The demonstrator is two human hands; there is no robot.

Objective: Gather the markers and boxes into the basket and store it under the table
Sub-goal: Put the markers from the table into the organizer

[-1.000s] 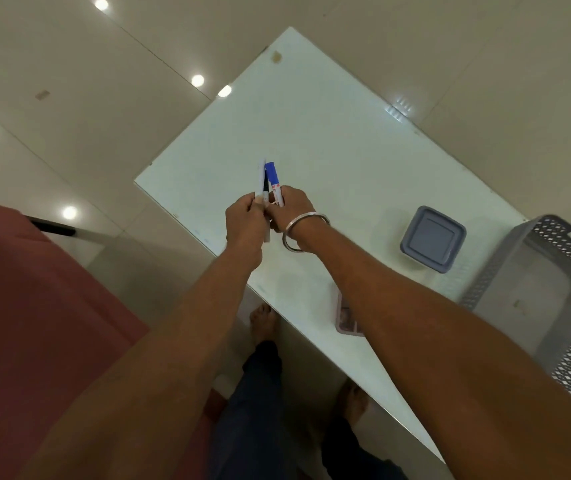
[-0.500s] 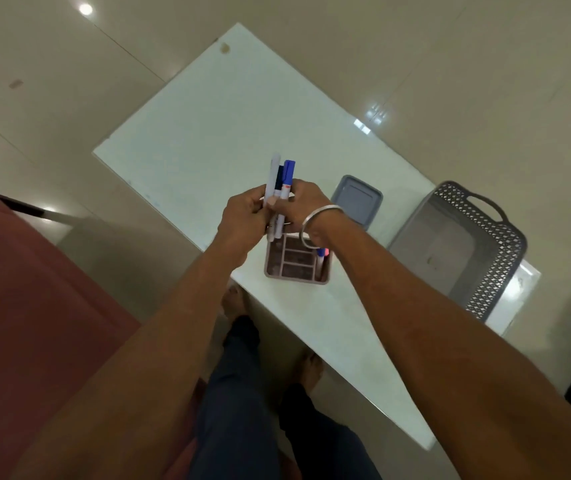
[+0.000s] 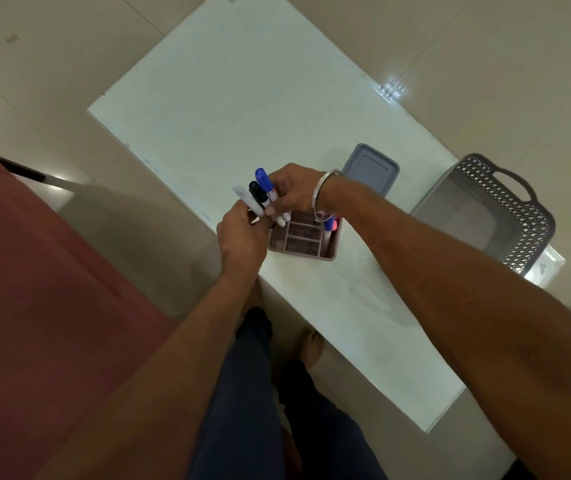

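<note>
My left hand (image 3: 240, 230) and my right hand (image 3: 292, 190) together grip a small bundle of markers (image 3: 261, 195): one blue-capped, one black-capped, one white. They hover over the near-left edge of the white table (image 3: 242, 98). Just right of my hands sits a brown compartment box (image 3: 303, 239) with a blue and a pink marker (image 3: 329, 226) standing in its right side. A grey lidded box (image 3: 370, 168) lies behind it. The grey perforated basket (image 3: 505, 216) with handles stands at the table's right end and looks empty.
A red-brown cloth surface (image 3: 34, 306) fills the lower left. My legs and bare feet (image 3: 311, 348) stand on the beige tiled floor beside the table's near edge. A silver bangle (image 3: 325, 194) circles my right wrist.
My hands with the markers have come nearer the brown box, and the bundle now tilts to the left. The view has shifted, showing the box and basket more fully.
</note>
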